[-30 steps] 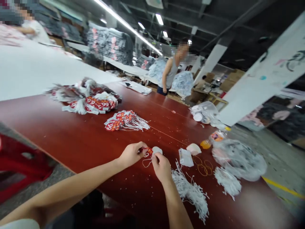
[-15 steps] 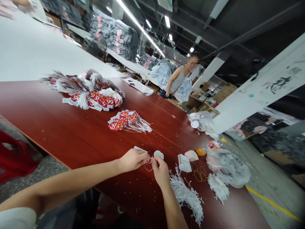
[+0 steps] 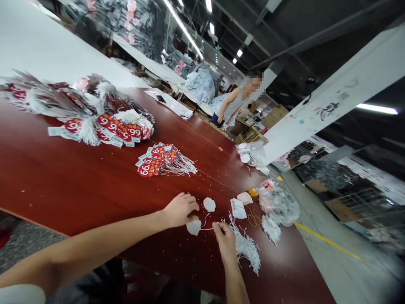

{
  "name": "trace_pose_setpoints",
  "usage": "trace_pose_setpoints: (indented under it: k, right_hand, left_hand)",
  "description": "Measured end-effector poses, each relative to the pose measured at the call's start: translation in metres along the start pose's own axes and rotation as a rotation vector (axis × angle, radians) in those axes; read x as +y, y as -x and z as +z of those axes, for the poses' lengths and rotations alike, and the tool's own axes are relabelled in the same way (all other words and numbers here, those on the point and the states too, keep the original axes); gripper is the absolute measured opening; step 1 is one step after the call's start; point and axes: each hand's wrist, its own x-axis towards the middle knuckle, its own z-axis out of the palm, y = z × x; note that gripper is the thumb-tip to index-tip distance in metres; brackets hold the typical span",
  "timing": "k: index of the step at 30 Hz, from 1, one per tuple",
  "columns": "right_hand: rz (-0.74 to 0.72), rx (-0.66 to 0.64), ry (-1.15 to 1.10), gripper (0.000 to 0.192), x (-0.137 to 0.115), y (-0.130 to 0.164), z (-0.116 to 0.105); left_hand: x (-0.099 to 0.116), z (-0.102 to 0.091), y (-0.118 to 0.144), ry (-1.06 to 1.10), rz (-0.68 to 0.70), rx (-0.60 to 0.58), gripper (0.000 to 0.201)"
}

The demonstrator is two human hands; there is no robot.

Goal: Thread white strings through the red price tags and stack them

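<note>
My right hand (image 3: 225, 238) is closed in a pinch on a thin white string (image 3: 207, 229). The string runs left to a pale scalloped tag (image 3: 193, 227), which shows its blank side. Just above that tag is my left hand (image 3: 182, 211), its fingers loosely bent and apart; whether its thumb touches the tag I cannot tell. A second pale round tag (image 3: 209, 204) lies between and beyond my hands. Beside my right hand spreads a bundle of white strings (image 3: 248, 249).
Red price tags with strings (image 3: 158, 160) lie fanned out beyond my hands, and a larger tag pile (image 3: 104, 118) is farther left. A small white stack (image 3: 238, 208), rubber bands (image 3: 253, 216) and a plastic bag (image 3: 280, 207) sit right. Another person (image 3: 234, 103) stands beyond the table.
My hands have moved apart: the left has loosened its pinch, while the right has drawn the string right and nearer me. The tag at my left hand now shows its pale side. The view has shifted.
</note>
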Motion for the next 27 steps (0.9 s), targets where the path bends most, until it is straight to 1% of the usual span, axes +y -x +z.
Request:
trace_pose_setpoints:
  k: [2,3,5,6,8,10,11,14,16,18,20,23,27]
  right_hand:
    - [-0.125,-0.001,0.062,0.025,-0.009,-0.003,0.016]
    - [-0.171,-0.02,0.083,0.021,-0.013,-0.004,0.025]
    - [-0.229,-0.124,0.123,0.015,-0.021,-0.008,0.042]
    - [-0.24,-0.185,0.135,0.013,-0.024,-0.011,0.048]
    - [-0.252,-0.311,0.12,0.011,-0.028,-0.019,0.053]
    - [-0.247,-0.403,0.072,0.012,-0.029,-0.03,0.05]
    - [-0.24,-0.422,0.053,0.014,-0.027,-0.036,0.048]
    - [-0.228,-0.384,0.029,0.019,-0.018,-0.052,0.042]
    - [-0.238,-0.33,0.008,0.025,-0.009,-0.057,0.041]
    - [-0.259,-0.284,-0.016,0.031,-0.002,-0.058,0.042]
    - [-0.289,-0.257,-0.032,0.035,0.002,-0.057,0.041]
    - [-0.32,-0.231,-0.005,0.037,0.001,-0.056,0.035]
    - [-0.342,-0.201,0.121,0.036,-0.005,-0.055,0.027]
  left_hand:
    - [-0.016,-0.002,-0.012,-0.052,-0.093,-0.064,0.026]
    - [-0.024,-0.002,-0.017,-0.061,-0.112,-0.101,0.021]
    - [-0.035,-0.001,-0.025,-0.051,-0.105,-0.154,0.008]
    - [-0.037,0.001,-0.027,-0.05,-0.096,-0.158,0.005]
    - [-0.036,0.007,-0.028,-0.074,-0.11,-0.132,0.012]
    - [-0.029,0.015,-0.029,-0.117,-0.149,-0.089,0.011]
    - [-0.025,0.019,-0.03,-0.139,-0.171,-0.07,0.009]
    - [-0.017,0.024,-0.032,-0.204,-0.201,0.015,0.007]
    - [-0.016,0.022,-0.03,-0.214,-0.157,0.1,0.004]
    - [-0.015,0.018,-0.026,-0.153,-0.107,0.185,0.006]
    - [-0.012,0.016,-0.021,-0.035,-0.094,0.226,0.006]
    - [-0.005,0.016,-0.018,0.123,-0.106,0.22,0.005]
    - [0.004,0.019,-0.019,0.181,-0.039,0.145,0.005]
